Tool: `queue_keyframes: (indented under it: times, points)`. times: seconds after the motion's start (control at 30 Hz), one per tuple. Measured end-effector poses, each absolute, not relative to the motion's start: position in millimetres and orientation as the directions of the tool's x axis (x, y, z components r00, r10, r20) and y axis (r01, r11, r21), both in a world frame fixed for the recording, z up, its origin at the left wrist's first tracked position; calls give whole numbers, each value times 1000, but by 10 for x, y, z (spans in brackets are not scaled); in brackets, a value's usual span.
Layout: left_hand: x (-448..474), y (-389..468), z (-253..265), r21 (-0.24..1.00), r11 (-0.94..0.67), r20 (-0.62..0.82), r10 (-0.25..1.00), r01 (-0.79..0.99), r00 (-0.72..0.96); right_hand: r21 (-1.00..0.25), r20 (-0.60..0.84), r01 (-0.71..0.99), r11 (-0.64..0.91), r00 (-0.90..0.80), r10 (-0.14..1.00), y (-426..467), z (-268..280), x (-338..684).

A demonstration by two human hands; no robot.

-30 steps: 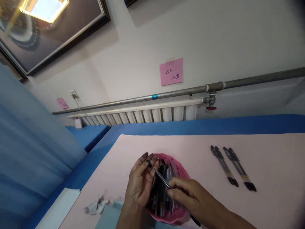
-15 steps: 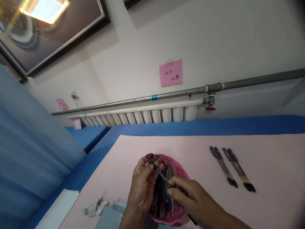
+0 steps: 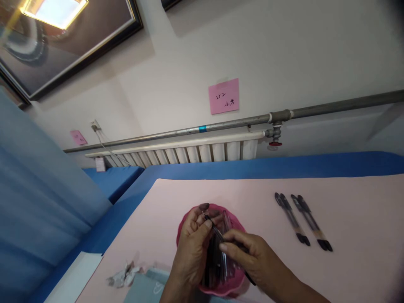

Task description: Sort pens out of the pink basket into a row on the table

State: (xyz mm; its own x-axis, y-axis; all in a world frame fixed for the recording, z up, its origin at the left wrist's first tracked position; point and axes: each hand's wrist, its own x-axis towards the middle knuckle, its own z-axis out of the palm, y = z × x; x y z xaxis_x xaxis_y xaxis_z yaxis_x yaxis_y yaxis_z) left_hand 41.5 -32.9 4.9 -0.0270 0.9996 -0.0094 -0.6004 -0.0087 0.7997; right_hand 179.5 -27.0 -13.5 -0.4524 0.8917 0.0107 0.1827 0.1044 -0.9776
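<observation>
Over a pink scalloped basket (image 3: pixel 222 290), my two hands are on one slim dark pen (image 3: pixel 217 232) that lies at a slant. My left hand (image 3: pixel 191 252) pinches its upper end between thumb and fingers, with the fingertips darkened as if by ink. Lower down, my right hand (image 3: pixel 257 256) grips the barrel, and the pen's dark end pokes out beneath it. Inside the basket are several clear and dark pen parts (image 3: pixel 224 263), partly hidden by both hands.
Several black-capped pens (image 3: pixel 312 221) lie in two pairs on the pink table cover (image 3: pixel 362 219) at right. At left are crumpled wrapping (image 3: pixel 123 275), a grey-blue packet (image 3: pixel 145 288) and a white sheet (image 3: pixel 74 277). A radiator (image 3: pixel 189 153) runs behind the table.
My left hand has moved slightly right, closer to my right hand, and its thumb has slid up along the pen's end. More of the basket's left rim now shows. The view has shifted a little.
</observation>
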Motion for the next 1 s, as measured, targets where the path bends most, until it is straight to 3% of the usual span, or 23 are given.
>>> queue_keyframes:
  times: [0.4, 0.5, 0.67, 0.8, 1.0]
  points:
    - [509, -357, 5, 801, 44, -52, 999, -596, 4, -996, 13, 80, 48, -387, 922, -275, -202, 1793]
    - [418, -333, 54, 827, 28, -75, 995, -562, -60, -1000, 18, 6, 21, -315, 949, -255, -117, 1782]
    - [49, -219, 84, 935, -26, -119, 917, -354, -381, -976, -74, -195, -97, -122, 990, -177, -30, 1818]
    - [-144, -168, 36, 985, 46, -115, 896, -169, -430, -943, -189, -276, -186, -16, 982, -90, -82, 1878]
    - [-259, -157, -52, 985, 111, -41, 890, 128, -454, -927, -285, -253, -278, -10, 958, -80, -84, 1889]
